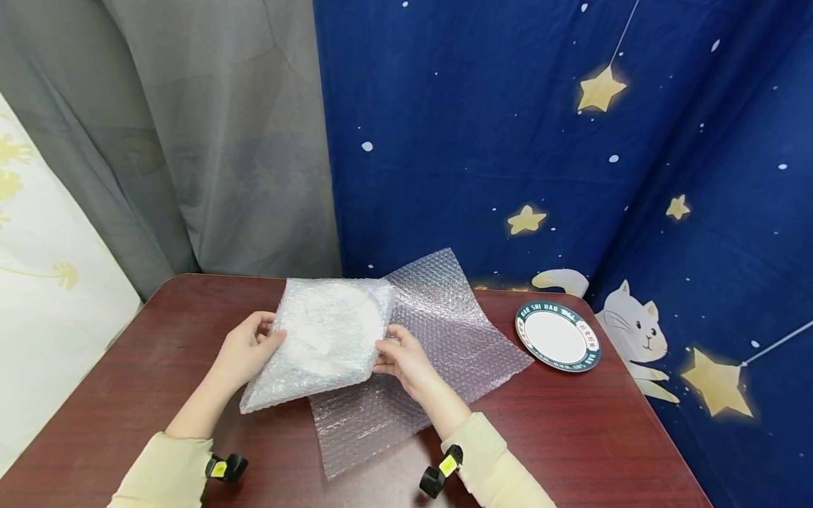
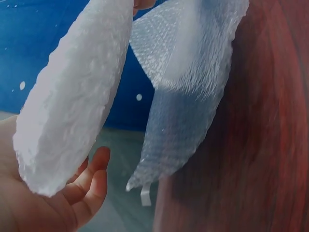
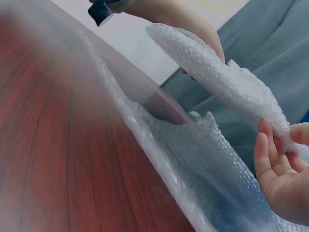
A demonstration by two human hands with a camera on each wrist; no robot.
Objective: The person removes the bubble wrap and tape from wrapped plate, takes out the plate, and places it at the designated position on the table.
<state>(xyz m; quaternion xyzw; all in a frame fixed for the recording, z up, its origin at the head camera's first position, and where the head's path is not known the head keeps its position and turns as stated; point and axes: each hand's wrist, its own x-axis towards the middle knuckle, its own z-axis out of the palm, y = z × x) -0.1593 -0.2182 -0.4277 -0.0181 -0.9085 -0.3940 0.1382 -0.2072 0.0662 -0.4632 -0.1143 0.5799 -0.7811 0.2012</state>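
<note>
A bubble-wrapped bundle (image 1: 333, 328) is held up between both hands, and a round white shape shows through the wrap in the head view. My left hand (image 1: 249, 347) grips its left edge, thumb on top. On the opposite side, my right hand (image 1: 406, 360) pinches the right edge. The right wrist view shows the bundle (image 3: 217, 77) tilted and clear of the table, with right fingertips (image 3: 264, 140) on its edge. Under and behind it lies a loose bubble wrap sheet (image 1: 438, 346). What the wrap encloses is only dimly visible.
A white plate (image 1: 557, 337) with a dark green lettered rim lies at the table's right side. The dark red wooden table (image 1: 540, 430) ends at a back edge near the grey curtain (image 1: 254, 141) and the blue starry curtain (image 1: 470, 141).
</note>
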